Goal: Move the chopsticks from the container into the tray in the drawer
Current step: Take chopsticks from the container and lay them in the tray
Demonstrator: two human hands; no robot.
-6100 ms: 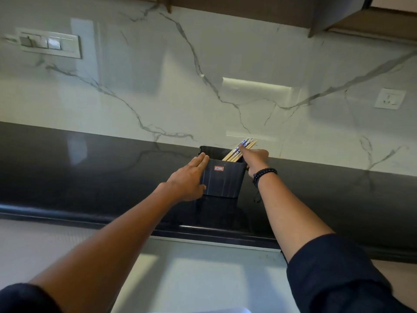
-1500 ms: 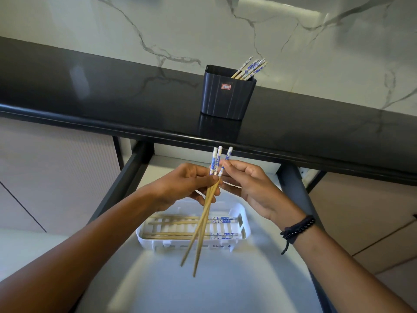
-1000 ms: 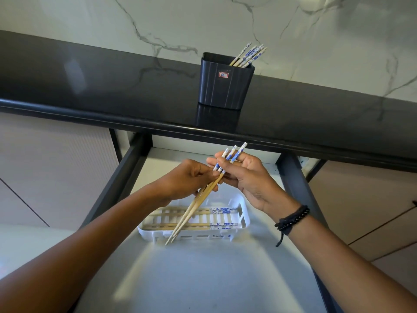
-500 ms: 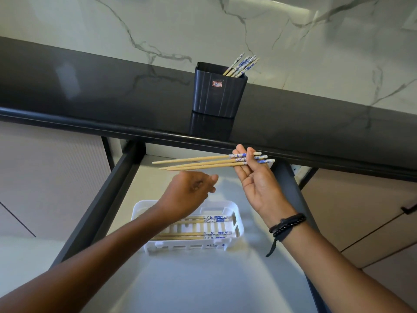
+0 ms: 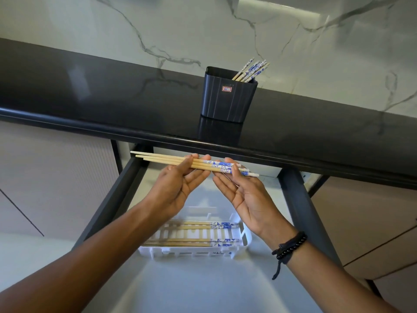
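Three wooden chopsticks (image 5: 167, 159) with blue-and-white patterned ends lie level above the open drawer, held between both hands. My left hand (image 5: 178, 186), palm up, pinches their middle with the thumb on top. My right hand (image 5: 246, 193), palm up, holds the patterned ends among its fingertips. The black container (image 5: 228, 102) stands on the dark counter with several more chopsticks (image 5: 251, 70) leaning in its right corner. Below my hands the white slatted tray (image 5: 246, 237) sits in the drawer, with several chopsticks (image 5: 185, 241) lying lengthwise in it.
The black countertop (image 5: 90, 98) runs across the view, its rounded front edge just behind the held chopsticks. Dark drawer rails stand at the left (image 5: 112, 195) and right (image 5: 302, 211). The pale drawer floor (image 5: 203, 290) stretches in front of the tray. A marble wall backs the counter.
My left hand has risen from above the tray and taken hold of the chopsticks' middle. The bundle stays level and my right hand still holds the patterned ends.
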